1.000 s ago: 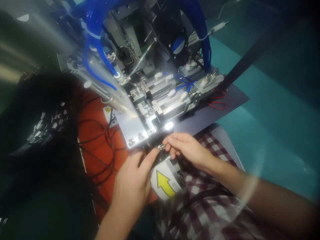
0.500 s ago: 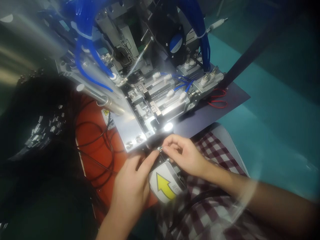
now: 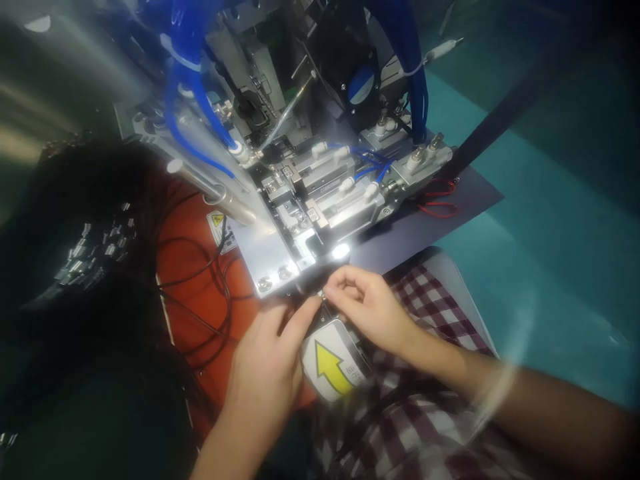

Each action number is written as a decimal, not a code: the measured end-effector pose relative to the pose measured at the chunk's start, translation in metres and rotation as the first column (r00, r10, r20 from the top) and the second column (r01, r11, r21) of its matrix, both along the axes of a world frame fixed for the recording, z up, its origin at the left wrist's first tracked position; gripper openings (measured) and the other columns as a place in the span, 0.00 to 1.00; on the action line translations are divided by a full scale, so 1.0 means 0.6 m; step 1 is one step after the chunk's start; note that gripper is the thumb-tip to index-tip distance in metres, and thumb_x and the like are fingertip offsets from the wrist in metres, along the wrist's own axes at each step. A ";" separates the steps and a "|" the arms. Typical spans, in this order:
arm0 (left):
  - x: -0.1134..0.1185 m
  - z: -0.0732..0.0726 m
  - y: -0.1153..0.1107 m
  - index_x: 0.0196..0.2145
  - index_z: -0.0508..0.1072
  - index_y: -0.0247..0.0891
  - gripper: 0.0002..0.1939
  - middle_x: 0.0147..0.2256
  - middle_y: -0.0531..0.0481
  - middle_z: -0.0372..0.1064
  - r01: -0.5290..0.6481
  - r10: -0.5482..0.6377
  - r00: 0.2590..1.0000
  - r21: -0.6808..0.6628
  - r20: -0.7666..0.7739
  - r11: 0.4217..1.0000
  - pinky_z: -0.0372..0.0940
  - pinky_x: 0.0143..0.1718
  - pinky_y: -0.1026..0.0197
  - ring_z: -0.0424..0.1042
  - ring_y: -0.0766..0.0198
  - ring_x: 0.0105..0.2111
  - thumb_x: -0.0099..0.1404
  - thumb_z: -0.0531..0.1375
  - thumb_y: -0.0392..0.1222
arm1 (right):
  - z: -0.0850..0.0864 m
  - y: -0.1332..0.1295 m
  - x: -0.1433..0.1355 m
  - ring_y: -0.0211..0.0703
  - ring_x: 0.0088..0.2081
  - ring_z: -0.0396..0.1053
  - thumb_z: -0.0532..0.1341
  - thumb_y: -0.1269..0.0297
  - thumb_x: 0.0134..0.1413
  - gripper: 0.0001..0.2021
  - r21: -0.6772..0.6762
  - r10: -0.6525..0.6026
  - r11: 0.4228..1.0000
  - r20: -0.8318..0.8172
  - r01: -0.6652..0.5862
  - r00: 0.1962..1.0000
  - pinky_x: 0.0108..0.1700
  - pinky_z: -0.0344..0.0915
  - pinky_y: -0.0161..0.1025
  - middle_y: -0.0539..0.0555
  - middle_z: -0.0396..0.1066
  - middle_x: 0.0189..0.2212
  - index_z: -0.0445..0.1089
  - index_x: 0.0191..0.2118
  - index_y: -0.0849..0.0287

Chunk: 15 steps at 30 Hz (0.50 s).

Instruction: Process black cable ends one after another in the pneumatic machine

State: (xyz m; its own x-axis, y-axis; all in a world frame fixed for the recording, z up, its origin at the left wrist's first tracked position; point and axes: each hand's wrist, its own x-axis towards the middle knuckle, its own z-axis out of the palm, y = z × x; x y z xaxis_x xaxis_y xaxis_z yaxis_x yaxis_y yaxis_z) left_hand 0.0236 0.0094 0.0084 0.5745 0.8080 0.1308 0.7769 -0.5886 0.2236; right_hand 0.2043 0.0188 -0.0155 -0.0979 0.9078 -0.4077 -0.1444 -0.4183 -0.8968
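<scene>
A small shiny metal piece [image 3: 321, 292] shows between the tips of my two hands, just in front of the machine's front edge. My right hand [image 3: 367, 308] pinches it between thumb and forefinger, the other fingers curled in. From the left, the thumb of my left hand [image 3: 270, 357] reaches to the same piece. The other fingertips of that hand are bent under and hidden. Directly below the fingertips is a white plate [image 3: 313, 363] with a yellow arrow on it. Above them lies the silver metal fixture [image 3: 300, 233], under a bright light spot.
Blue air hoses [image 3: 186, 87] hang over the machine. Black cables [image 3: 220, 293] loop across an orange surface [image 3: 175, 313] on the left. Many small shiny metal parts [image 3: 95, 250] lie in a dark area at far left. A grey plate [image 3: 450, 200] juts out right, near red wire [image 3: 437, 208].
The view has shifted slightly, so the machine appears a little farther right. Both hands keep nearly the same pose at the small metal piece, which is now more covered by the fingertips.
</scene>
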 end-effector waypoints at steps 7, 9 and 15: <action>0.004 0.000 0.002 0.50 0.72 0.33 0.21 0.34 0.45 0.64 -0.023 0.024 0.999 -0.025 0.046 0.999 0.67 0.27 0.64 0.68 0.62 0.31 0.65 0.47 0.28 | 0.003 0.008 0.001 0.31 0.20 0.59 0.60 0.65 0.56 0.09 -0.073 0.051 0.996 -0.036 -0.053 0.998 0.27 0.57 0.33 0.43 0.61 0.15 0.65 0.26 0.60; 0.004 -0.001 0.002 0.51 0.72 0.34 0.21 0.34 0.45 0.64 -0.020 0.022 0.998 -0.038 0.063 0.999 0.67 0.28 0.64 0.67 0.63 0.31 0.65 0.47 0.29 | -0.002 0.005 0.005 0.31 0.20 0.59 0.60 0.62 0.55 0.09 -0.079 0.035 0.996 -0.095 -0.043 0.995 0.27 0.57 0.33 0.45 0.65 0.19 0.67 0.27 0.61; 0.002 -0.003 0.001 0.52 0.72 0.34 0.21 0.35 0.44 0.64 -0.024 0.027 0.997 -0.041 0.069 0.999 0.67 0.30 0.62 0.68 0.61 0.33 0.67 0.47 0.30 | -0.005 -0.005 0.009 0.32 0.21 0.59 0.60 0.60 0.54 0.11 -0.067 0.014 0.997 -0.140 -0.024 0.990 0.29 0.56 0.33 0.44 0.63 0.17 0.68 0.26 0.61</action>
